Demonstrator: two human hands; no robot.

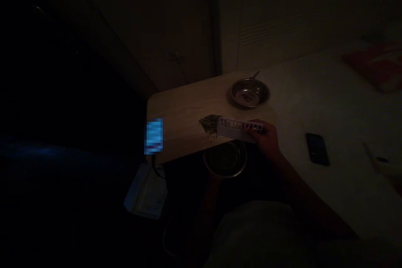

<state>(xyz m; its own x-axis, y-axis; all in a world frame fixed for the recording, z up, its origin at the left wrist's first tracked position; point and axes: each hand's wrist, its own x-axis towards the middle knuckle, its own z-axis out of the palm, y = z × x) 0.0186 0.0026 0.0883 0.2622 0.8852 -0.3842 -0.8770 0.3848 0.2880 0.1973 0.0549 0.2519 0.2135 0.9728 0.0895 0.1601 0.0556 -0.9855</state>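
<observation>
The scene is very dark. My right hand grips a white flat card with coloured squares, its far edge set against a small heap of dark seeds on the wooden table. Just below the table's front edge sits a metal bowl. My left hand seems to hold that bowl from underneath, though only a dim forearm shows. A second metal bowl with a small item inside stands at the table's far right.
A glowing blue screen sits at the table's left front edge, with a cable down to a white power strip on the floor. A dark phone lies on the pale bed surface to the right.
</observation>
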